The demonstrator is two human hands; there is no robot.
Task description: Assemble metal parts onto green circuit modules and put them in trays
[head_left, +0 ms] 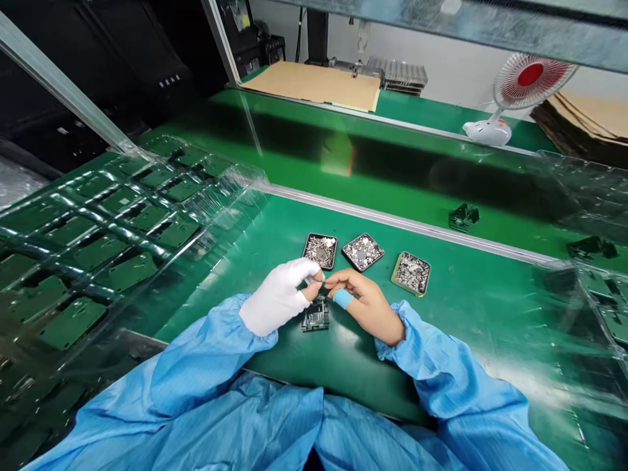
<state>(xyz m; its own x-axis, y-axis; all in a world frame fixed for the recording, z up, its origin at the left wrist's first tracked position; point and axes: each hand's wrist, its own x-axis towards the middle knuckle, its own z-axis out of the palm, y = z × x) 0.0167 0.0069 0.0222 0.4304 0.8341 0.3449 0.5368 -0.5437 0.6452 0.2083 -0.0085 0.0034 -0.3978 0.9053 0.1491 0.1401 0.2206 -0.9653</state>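
My left hand (pixel 279 297), in a white glove with bare fingertips, is closed in a pinch; whatever lies between the fingertips is too small to name. Facing it, my right hand (pixel 366 306) is bare, with blue tape round one digit. Its fingers are bent together close to the left fingertips, and any small thing in them cannot be made out. Just below the fingertips a dark, frame-like part (pixel 315 315) rests on the green table (pixel 363 366), partly covered by my hands. Beyond them stand two black trays of small metal pieces, the left tray (pixel 320 251) and the middle tray (pixel 363 252).
A third tray (pixel 411 273) of metal pieces is to the right. Clear plastic trays (pixel 122 216) with green plates fill the left side. A metal rail (pixel 392 226) crosses behind. Past it lie a dark part (pixel 464 217) and a white fan (pixel 524 85).
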